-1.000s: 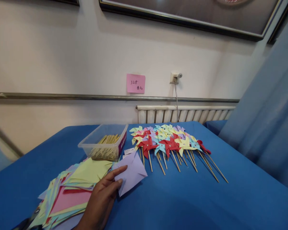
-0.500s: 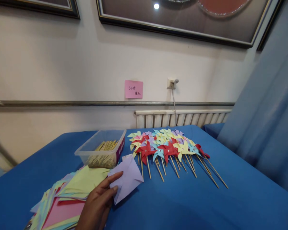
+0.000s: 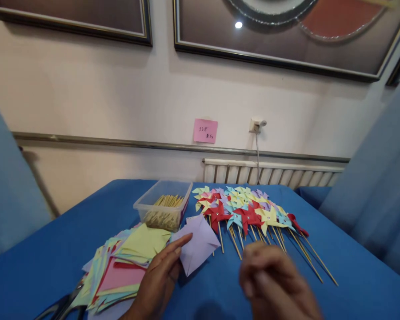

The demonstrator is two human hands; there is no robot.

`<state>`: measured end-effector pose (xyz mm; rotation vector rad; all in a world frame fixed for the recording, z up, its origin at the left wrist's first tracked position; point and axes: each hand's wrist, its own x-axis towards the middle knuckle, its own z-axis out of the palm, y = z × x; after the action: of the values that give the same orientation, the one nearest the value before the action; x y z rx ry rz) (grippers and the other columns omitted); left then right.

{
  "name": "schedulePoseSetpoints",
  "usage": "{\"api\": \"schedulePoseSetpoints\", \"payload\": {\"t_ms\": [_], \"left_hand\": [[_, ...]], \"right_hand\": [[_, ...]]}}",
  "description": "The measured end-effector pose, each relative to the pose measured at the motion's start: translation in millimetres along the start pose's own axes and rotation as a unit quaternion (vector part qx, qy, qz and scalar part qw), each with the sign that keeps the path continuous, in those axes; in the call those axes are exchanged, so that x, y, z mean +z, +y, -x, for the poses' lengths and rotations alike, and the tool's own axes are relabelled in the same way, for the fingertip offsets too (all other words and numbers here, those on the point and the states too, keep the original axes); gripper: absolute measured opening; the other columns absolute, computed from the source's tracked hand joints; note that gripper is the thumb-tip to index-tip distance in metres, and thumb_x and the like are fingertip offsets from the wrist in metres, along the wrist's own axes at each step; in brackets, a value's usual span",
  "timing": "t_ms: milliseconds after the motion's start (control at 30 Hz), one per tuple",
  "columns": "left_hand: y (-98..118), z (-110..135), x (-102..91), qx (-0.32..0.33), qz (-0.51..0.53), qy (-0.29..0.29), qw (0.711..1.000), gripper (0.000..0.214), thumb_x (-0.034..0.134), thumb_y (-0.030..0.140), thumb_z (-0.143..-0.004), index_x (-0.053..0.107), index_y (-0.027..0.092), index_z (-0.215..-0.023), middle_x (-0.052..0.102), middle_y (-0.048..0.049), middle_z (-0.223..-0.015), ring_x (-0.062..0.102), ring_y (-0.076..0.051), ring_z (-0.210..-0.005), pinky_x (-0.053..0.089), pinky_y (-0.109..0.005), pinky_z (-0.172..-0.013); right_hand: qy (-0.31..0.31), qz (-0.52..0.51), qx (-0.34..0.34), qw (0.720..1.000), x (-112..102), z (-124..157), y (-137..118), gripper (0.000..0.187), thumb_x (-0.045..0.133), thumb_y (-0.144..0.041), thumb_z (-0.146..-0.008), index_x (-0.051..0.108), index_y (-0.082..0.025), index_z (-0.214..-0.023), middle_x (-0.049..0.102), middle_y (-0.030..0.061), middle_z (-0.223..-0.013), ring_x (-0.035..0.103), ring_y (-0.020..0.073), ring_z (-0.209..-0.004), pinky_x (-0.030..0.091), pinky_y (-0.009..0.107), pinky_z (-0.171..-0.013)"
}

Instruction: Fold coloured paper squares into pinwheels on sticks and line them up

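My left hand (image 3: 162,278) pinches a lilac square of paper (image 3: 200,246) between thumb and fingers, holding it just above the blue cloth. Cuts run inward from the paper's corners. Beside that hand, on its left, spreads a pile of coloured paper squares (image 3: 122,275). My right hand (image 3: 276,280) is at the lower right, its fingers curled and pressed together. It is a little blurred, and whatever it may hold cannot be made out. Beyond both hands lie finished paper pinwheels (image 3: 250,217) on wooden sticks, in red, yellow, blue and lilac.
A clear plastic box (image 3: 141,207) of thin wooden sticks (image 3: 169,201) stands behind the paper pile. Scissors (image 3: 62,307) with dark handles lie at the lower left. The blue tablecloth (image 3: 353,298) reaches toward the wall, radiator (image 3: 233,171) and blue curtain (image 3: 380,178).
My right hand has come into view from below, fingers closed. The head view has shifted left and slightly up, bringing the scissors into sight. My left hand keeps hold of the lilac paper.
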<state>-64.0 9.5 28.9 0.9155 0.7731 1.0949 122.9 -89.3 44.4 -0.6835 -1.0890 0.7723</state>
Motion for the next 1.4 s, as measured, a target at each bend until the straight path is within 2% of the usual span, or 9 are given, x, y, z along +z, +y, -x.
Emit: {"api": "schedulePoseSetpoints", "payload": {"t_ms": [167,267,400,500,667,800,900,1167,1400], "left_hand": [[1,3,3.7,0.013,0.056,-0.040,0.998,0.036,0.055,0.031,-0.084,0.064,0.017,-0.116,0.056,-0.0105,-0.132,0.043,-0.029,-0.126,0.037,-0.039,-0.101],[2,4,4.3,0.011,0.080,-0.055,0.995,0.036,0.052,0.029,-0.086,0.062,0.016,-0.118,0.055,-0.0113,-0.132,0.042,-0.030,-0.126,0.034,-0.042,-0.103],[4,5,4.5,0.012,0.100,-0.075,0.992,0.037,0.049,0.027,-0.088,0.060,0.016,-0.121,0.056,-0.0117,-0.131,0.045,-0.029,-0.124,0.032,-0.042,-0.105],[4,4,4.5,0.012,0.107,-0.083,0.991,0.037,0.046,0.025,-0.089,0.059,0.016,-0.123,0.056,-0.0116,-0.131,0.045,-0.028,-0.124,0.030,-0.043,-0.105],[4,4,4.4,0.004,0.110,-0.087,0.990,0.038,0.043,0.024,-0.091,0.056,0.015,-0.125,0.056,-0.0124,-0.130,0.044,-0.029,-0.124,0.029,-0.044,-0.106],[3,5,5.4,-0.003,0.103,-0.088,0.991,0.039,0.044,0.025,-0.090,0.055,0.016,-0.127,0.058,-0.0121,-0.127,0.045,-0.028,-0.122,0.029,-0.044,-0.106],[1,7,6.8,-0.019,0.077,-0.077,0.994,0.039,0.049,0.025,-0.088,0.056,0.017,-0.126,0.061,-0.0114,-0.123,0.049,-0.027,-0.118,0.030,-0.043,-0.105],[-5,11,10.0,-0.056,0.016,-0.071,0.996,0.039,0.062,0.028,-0.079,0.063,0.024,-0.117,0.068,-0.0076,-0.112,0.056,-0.026,-0.107,0.036,-0.042,-0.100],[-10,9,9.8,-0.061,-0.015,-0.050,0.997,0.046,0.069,0.029,-0.072,0.064,0.022,-0.117,0.068,-0.0081,-0.110,0.057,-0.028,-0.109,0.039,-0.039,-0.097]], "right_hand": [[0.001,0.056,0.180,0.982,22,13,74,0.031,0.055,-0.047,-0.084,0.061,-0.016,-0.090,0.057,-0.0008,-0.057,0.038,0.0059,-0.037,0.029,0.017,-0.036],[-0.045,0.114,0.179,0.976,26,18,88,0.031,0.052,-0.044,-0.087,0.060,-0.016,-0.094,0.047,-0.0057,-0.048,0.035,0.0067,-0.038,0.025,0.018,-0.038],[-0.059,0.191,0.115,0.973,30,10,90,0.018,0.050,-0.030,-0.088,0.057,-0.018,-0.100,0.033,-0.0091,-0.049,0.033,0.0081,-0.043,0.024,0.020,-0.043],[-0.068,0.234,0.073,0.967,23,4,93,0.020,0.048,-0.023,-0.088,0.052,-0.021,-0.108,0.038,-0.0080,-0.056,0.038,0.0092,-0.048,0.030,0.021,-0.047],[-0.093,0.284,0.009,0.954,-1,-1,92,0.041,0.048,-0.017,-0.088,0.041,-0.024,-0.127,0.047,-0.0048,-0.066,0.046,0.0103,-0.054,0.039,0.021,-0.052],[-0.126,0.281,-0.019,0.951,-6,-4,89,0.050,0.045,-0.013,-0.087,0.038,-0.027,-0.134,0.058,0.0021,-0.090,0.054,0.0110,-0.065,0.047,0.022,-0.062],[-0.150,0.285,-0.029,0.946,-3,-4,89,0.050,0.045,-0.011,-0.086,0.042,-0.028,-0.133,0.061,0.0039,-0.098,0.057,0.0115,-0.069,0.049,0.023,-0.064],[-0.118,0.305,-0.039,0.944,-6,-7,88,0.038,0.051,-0.010,-0.081,0.060,-0.025,-0.115,0.065,0.0025,-0.085,0.060,0.0146,-0.071,0.049,0.025,-0.066],[-0.068,0.273,0.027,0.959,-3,-7,86,0.021,0.057,-0.013,-0.080,0.067,-0.022,-0.096,0.065,0.0022,-0.082,0.059,0.0157,-0.073,0.047,0.026,-0.068]]}}
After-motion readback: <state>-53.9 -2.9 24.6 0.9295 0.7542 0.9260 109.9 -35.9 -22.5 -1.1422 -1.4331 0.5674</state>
